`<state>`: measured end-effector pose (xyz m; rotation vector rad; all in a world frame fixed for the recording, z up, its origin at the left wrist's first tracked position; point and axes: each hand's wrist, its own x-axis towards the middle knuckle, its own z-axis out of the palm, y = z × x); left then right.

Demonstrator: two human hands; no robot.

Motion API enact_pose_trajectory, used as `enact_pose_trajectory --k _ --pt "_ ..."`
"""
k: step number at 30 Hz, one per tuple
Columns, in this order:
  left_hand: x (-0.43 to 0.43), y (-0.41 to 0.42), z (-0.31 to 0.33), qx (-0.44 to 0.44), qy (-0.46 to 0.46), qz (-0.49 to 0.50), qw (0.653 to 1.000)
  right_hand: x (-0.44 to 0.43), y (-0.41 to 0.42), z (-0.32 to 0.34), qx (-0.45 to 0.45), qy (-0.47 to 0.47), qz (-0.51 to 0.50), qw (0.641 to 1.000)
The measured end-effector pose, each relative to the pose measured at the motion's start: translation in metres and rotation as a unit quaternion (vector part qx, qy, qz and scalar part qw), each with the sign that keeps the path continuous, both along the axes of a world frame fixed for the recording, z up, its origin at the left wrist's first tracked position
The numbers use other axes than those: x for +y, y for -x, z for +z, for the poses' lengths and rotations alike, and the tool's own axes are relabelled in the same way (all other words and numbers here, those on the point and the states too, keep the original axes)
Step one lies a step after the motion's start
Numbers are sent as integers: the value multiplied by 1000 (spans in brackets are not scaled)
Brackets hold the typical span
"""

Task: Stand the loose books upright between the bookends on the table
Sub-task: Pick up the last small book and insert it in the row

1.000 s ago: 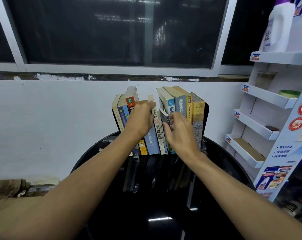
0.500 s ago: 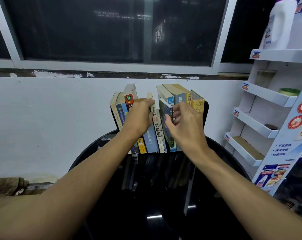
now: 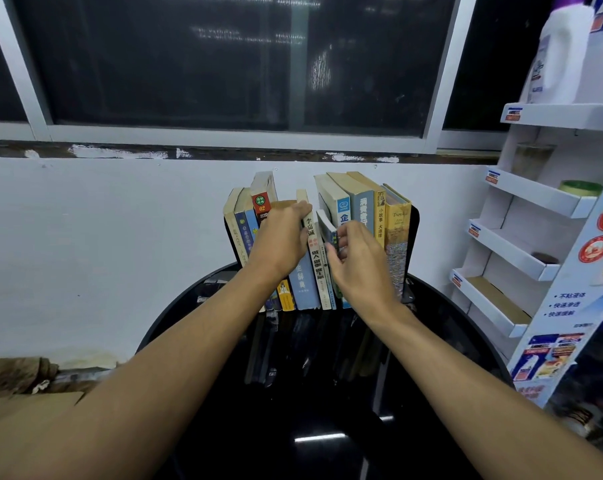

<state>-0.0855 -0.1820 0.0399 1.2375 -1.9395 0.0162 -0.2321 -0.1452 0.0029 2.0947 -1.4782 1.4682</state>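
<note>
A row of books (image 3: 362, 209) stands upright at the back of the round black table (image 3: 327, 410), between a black bookend on the left (image 3: 231, 244) and a black bookend on the right (image 3: 413, 237). My left hand (image 3: 281, 240) grips the tops of the left group of books and holds them back. My right hand (image 3: 360, 263) pinches a thin dark-covered book (image 3: 327, 226) that sits in the gap in the middle of the row, its top lower than its neighbours. A yellow book (image 3: 397, 216) leans against the right bookend.
A white wall and a dark window stand right behind the table. A white cardboard display shelf (image 3: 535, 202) with a white bottle (image 3: 559, 53) on top stands at the right. Cardboard and rubble (image 3: 26, 379) lie low at the left.
The thin book in my right hand has gone deeper into the gap and stands straighter. My left hand has stayed on the left books. The view has tilted slightly.
</note>
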Motion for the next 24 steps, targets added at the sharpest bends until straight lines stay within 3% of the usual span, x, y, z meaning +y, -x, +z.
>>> enact_pose_trajectory --k 15,24 --pt "-1 0 -2 1 1 3 1000 -20 22 -41 59 4 44 997" --pt "0 2 1 -3 2 12 1000 -22 26 -34 113 16 -4 993"
